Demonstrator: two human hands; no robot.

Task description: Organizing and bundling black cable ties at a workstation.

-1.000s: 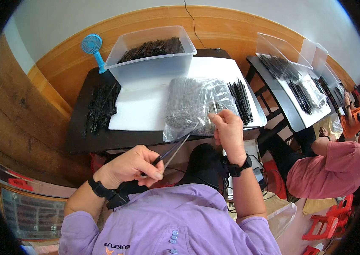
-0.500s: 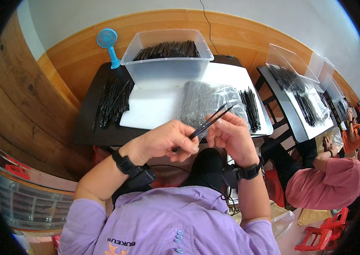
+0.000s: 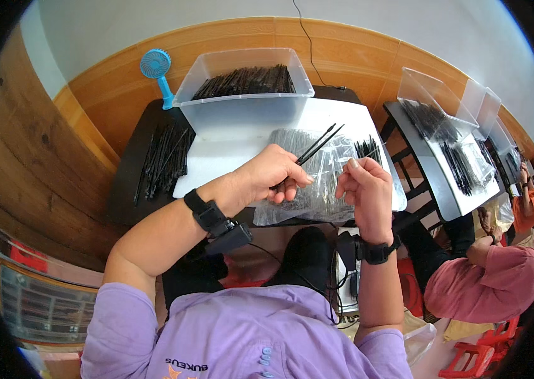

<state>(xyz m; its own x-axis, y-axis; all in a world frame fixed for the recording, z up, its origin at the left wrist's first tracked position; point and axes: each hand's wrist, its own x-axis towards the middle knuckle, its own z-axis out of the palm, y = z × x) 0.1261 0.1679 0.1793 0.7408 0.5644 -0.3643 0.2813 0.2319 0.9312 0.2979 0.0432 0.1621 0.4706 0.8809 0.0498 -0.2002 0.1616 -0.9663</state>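
My left hand (image 3: pixel 274 174) is closed around slim black sticks (image 3: pixel 321 144), at least two, whose tips spread apart as they point up and away to the right. To its right, my right hand (image 3: pixel 368 186) is pinched with thumb against fingers; whatever it holds, possibly a bit of clear film, is too fine to make out. Beneath both hands lies a pile of clear plastic sleeves (image 3: pixel 292 205) on a white foam sheet (image 3: pixel 210 158). Part of a black stick bundle (image 3: pixel 367 149) shows just beyond my right hand.
A clear bin (image 3: pixel 245 112) full of dark sticks stands at the back. More black sticks (image 3: pixel 165 161) lie on the dark table's left, with a blue fan (image 3: pixel 165 88) behind. At right, a person in pink (image 3: pixel 485 278) sits by another table (image 3: pixel 462 196).
Both hands have moved apart and slightly forward over the sleeves. My right hand has left the sticks, which stay in my left hand and now point more steeply away.
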